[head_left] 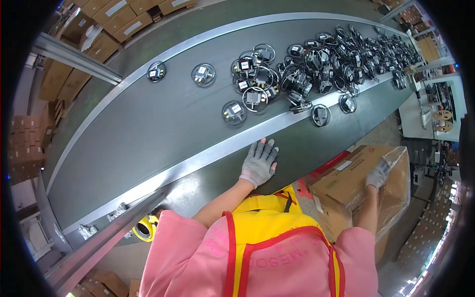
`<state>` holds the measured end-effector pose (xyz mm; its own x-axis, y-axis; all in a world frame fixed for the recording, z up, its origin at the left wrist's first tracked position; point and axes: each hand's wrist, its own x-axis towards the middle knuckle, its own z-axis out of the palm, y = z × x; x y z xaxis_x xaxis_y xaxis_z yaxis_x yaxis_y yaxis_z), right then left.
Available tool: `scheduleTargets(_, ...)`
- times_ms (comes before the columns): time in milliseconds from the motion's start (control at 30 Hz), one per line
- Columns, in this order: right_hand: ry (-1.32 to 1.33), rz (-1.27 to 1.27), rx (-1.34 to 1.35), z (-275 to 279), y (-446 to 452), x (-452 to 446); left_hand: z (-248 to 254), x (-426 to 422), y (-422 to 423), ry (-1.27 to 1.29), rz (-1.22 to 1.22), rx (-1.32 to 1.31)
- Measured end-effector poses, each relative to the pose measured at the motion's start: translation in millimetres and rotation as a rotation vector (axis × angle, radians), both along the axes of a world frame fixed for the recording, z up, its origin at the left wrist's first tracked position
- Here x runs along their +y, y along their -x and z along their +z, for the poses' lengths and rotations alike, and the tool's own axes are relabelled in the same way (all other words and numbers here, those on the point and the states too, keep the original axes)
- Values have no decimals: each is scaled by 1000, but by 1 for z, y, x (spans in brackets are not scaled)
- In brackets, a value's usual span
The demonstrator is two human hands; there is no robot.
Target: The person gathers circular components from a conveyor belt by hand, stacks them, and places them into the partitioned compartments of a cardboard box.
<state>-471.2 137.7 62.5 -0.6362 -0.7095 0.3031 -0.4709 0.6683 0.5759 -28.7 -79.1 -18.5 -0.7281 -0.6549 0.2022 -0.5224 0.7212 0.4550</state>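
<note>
My left hand (259, 164), in a grey glove with bare fingertips, lies flat with its fingers apart on the green ledge (302, 143) beside the conveyor. It holds nothing. My right hand (378, 177), also gloved, is at the clear plastic (397, 171) around a cardboard box (346, 180) on my right. Its fingers are blurred, so whether they grip the plastic cannot be made out. Ahead of my left hand, coiled cables with boxy plug ends (255, 99) lie on the grey belt (148, 128). One coil (320, 115) rests at the metal rail.
A dense pile of coiled cables (346, 57) covers the belt's far right. The metal rail (217, 147) runs along its near side. Yellow tape (145, 228) sits by a metal post at lower left. Cardboard cartons (116, 17) are stacked beyond the belt.
</note>
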Motion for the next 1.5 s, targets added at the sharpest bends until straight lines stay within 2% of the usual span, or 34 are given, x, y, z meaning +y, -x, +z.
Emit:
scheduleTargets(33, -25, 25, -102, 8, -21, -34, 0, -1, 4, -8, 5, 12)
scheduleTargets(100, 75, 274, -417, -17, -28, -88, 1, -6, 15, -26, 44, 66)
scheduleTargets(167, 107, 692, -337, -36, -65, -138, -4, -11, 18, -52, 108, 143)
scheduleTargets(300, 229, 959, -731, -33, -116, -235, -21, -51, 35, 187, 379, 144)
scheduleTargets(400, 245, 970, -801, -45, -125, -279, -7, -103, 54, 214, 500, 79)
scheduleTargets(433, 151, 914, -837, -46, -129, -289, -4, -118, 60, 205, 525, 37)
scheduleTargets(500, 312, 1005, -921, -70, -132, -311, -7, -145, 63, 247, 533, -33)
scheduleTargets(567, 311, 1027, -966, -71, -143, -330, -14, -165, 57, 228, 511, -100)
scheduleTargets(700, 325, 980, -1103, -66, -178, -358, -13, -185, 15, 350, 460, -239)
scheduleTargets(833, 342, 956, -1239, -65, -214, -376, -25, -192, -57, 410, 569, -429)
scheduleTargets(900, 361, 1106, -1278, -63, -234, -382, -32, -188, -92, 452, 599, -477)
scheduleTargets(967, 268, 1169, -1364, -53, -260, -383, -30, -185, -116, 370, 662, -562)
scheduleTargets(1000, 119, 1233, -1392, -42, -269, -388, -29, -184, -125, 332, 701, -581)
scheduleTargets(1100, -93, 1540, -1158, -58, -302, -386, -24, -185, -138, 189, 891, -625)
scheduleTargets(1133, -235, 1521, -1116, -50, -305, -385, -17, -186, -136, 156, 951, -613)
scheduleTargets(1200, -189, 1399, -1236, -52, -300, -387, -12, -184, -138, 108, 1041, -569)
scheduleTargets(1300, -55, 1260, -1465, -44, -271, -399, -3, -175, -129, 105, 943, -519)
scheduleTargets(1333, -7, 1135, -1580, -36, -264, -401, -8, -171, -125, 134, 925, -499)
scheduleTargets(1400, 38, 968, -1603, -32, -250, -407, -8, -161, -116, 142, 917, -431)
scheduleTargets(1467, 20, 993, -1311, -40, -229, -410, 0, -152, -100, 78, 904, -336)
scheduleTargets(1500, 96, 968, -1221, -48, -219, -412, 8, -145, -92, 13, 894, -271)
